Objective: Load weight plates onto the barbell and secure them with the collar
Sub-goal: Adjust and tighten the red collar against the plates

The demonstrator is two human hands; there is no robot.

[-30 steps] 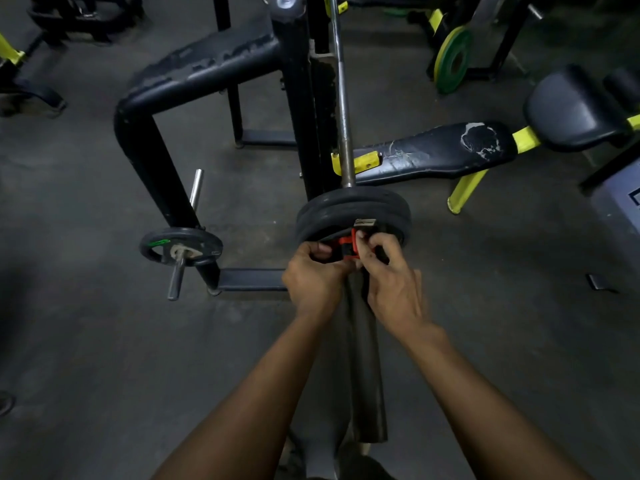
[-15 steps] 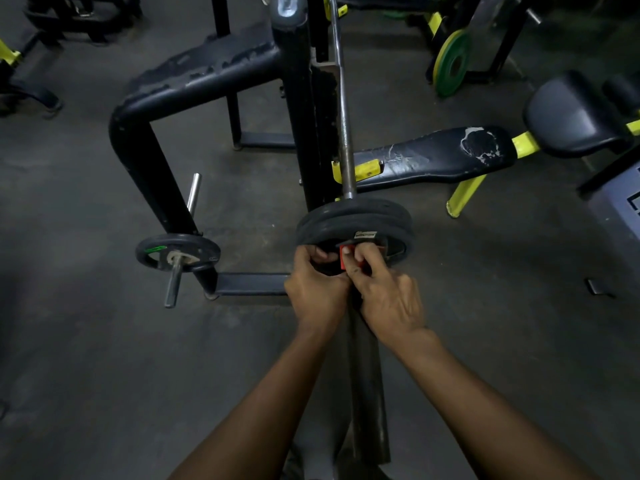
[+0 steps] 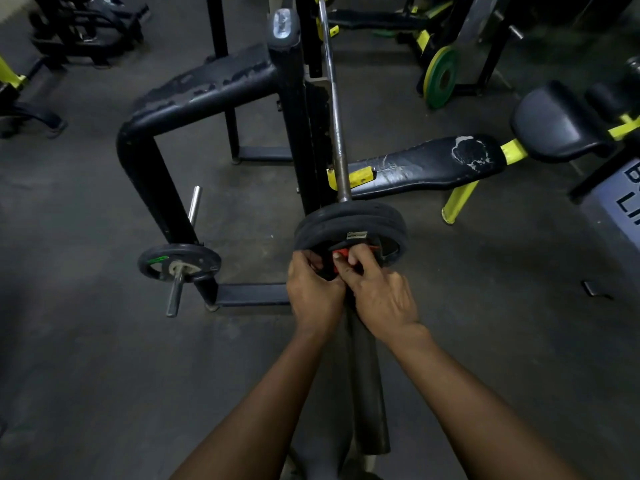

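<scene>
Black weight plates [image 3: 349, 220] on my steel-grey barbell [image 3: 337, 143]; red-and-black collar [image 3: 341, 255]; green-yellow plate [image 3: 440, 77]; black bench [image 3: 426, 164], yellow brackets.

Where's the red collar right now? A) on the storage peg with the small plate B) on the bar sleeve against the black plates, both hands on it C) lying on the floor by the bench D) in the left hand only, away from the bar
B: the red collar sits on the sleeve against the black plates, with the left hand and right hand both gripping it.
</scene>
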